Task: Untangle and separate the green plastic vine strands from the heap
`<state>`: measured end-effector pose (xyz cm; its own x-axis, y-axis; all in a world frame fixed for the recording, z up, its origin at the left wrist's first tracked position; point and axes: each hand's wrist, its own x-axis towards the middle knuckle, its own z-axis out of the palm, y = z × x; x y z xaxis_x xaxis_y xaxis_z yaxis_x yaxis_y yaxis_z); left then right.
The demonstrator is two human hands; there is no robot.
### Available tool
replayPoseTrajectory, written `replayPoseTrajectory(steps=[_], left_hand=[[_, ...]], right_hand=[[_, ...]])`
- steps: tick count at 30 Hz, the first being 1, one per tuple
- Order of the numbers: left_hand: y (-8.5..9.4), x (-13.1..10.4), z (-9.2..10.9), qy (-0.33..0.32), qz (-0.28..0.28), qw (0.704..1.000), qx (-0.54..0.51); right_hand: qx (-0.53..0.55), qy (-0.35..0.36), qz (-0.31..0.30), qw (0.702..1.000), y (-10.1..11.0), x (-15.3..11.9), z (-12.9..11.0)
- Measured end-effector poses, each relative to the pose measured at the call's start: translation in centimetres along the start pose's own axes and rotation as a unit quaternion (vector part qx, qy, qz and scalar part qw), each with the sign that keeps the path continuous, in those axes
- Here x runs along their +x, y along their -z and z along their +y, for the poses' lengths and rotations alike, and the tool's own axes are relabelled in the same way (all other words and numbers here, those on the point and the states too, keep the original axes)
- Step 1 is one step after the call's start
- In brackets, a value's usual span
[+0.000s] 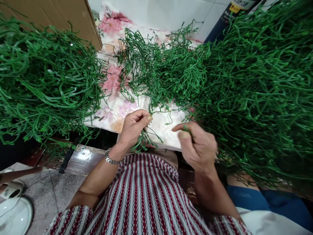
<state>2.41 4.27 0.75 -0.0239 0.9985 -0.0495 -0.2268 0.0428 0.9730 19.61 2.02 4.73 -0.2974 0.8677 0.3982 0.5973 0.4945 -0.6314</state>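
My left hand point(137, 126), with a metal watch on the wrist, pinches a few thin green plastic stems point(144, 139) between thumb and forefinger. Their branched ends hang below the hand, over the table's front edge. My right hand point(198, 143) is apart from it, to the right, with its fingers curled. A small green piece point(186, 128) shows between its thumb and forefinger; its full shape is hidden. Just beyond both hands lies a loose heap of the same green stems point(168, 71), some strands reaching close to my left hand.
Large piles of green stems rise at the left point(49, 81) and right point(264, 91). A flowered cloth point(112, 78) covers the table. Behind stand a cardboard box point(61, 19) and a dark cylinder point(222, 23). Another person's blue-clad leg point(246, 197) is at lower right; a white round lid point(16, 215) at lower left.
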Motion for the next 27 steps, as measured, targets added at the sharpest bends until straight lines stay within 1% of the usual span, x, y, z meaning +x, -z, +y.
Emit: replayPoseTrajectory(steps=[1, 3, 5, 7, 10, 12, 14, 20, 23, 25, 27], left_hand=[[-0.2, -0.2, 0.0, -0.007, -0.006, 1.000, 0.004], [-0.4, -0.4, 0.0, -0.027, -0.015, 0.999, 0.013], [-0.4, -0.7, 0.0, -0.030, -0.015, 0.999, 0.010], [-0.3, -0.9, 0.1, -0.017, -0.020, 1.000, -0.013], [-0.1, -1.1, 0.2, -0.014, -0.029, 0.998, -0.053], [0.1, -1.1, 0.2, -0.027, -0.025, 0.997, -0.063], [0.3, -1.2, 0.1, -0.025, -0.024, 0.997, -0.068], [1.4, -2.0, -0.2, 0.022, -0.022, 0.993, -0.110], [1.8, -2.7, -0.4, 0.045, -0.023, 0.996, -0.074], [1.8, -3.1, -0.7, 0.069, -0.044, 0.996, -0.034], [1.6, -3.4, -1.0, 0.080, -0.055, 0.995, -0.022]], right_hand=[[0.002, 0.000, -0.026, 1.000, -0.3, 0.3, 0.1], [0.002, -0.012, -0.082, 0.997, -1.6, 0.5, 0.2], [-0.012, -0.032, -0.108, 0.994, -3.1, 0.4, 0.4], [-0.025, -0.043, -0.114, 0.992, -4.2, 0.2, 0.7], [-0.013, -0.029, -0.110, 0.993, -4.7, 0.0, 0.9], [0.000, -0.007, -0.105, 0.994, -4.7, 0.0, 1.0], [0.016, 0.009, -0.100, 0.995, -4.6, 0.1, 1.1], [0.050, -0.009, -0.061, 0.997, -4.2, 0.3, 1.4], [0.068, -0.026, -0.049, 0.996, -4.4, 0.1, 1.4], [0.079, -0.033, -0.041, 0.995, -4.6, -0.1, 1.3], [0.093, -0.033, -0.039, 0.994, -4.7, -0.1, 1.1]])
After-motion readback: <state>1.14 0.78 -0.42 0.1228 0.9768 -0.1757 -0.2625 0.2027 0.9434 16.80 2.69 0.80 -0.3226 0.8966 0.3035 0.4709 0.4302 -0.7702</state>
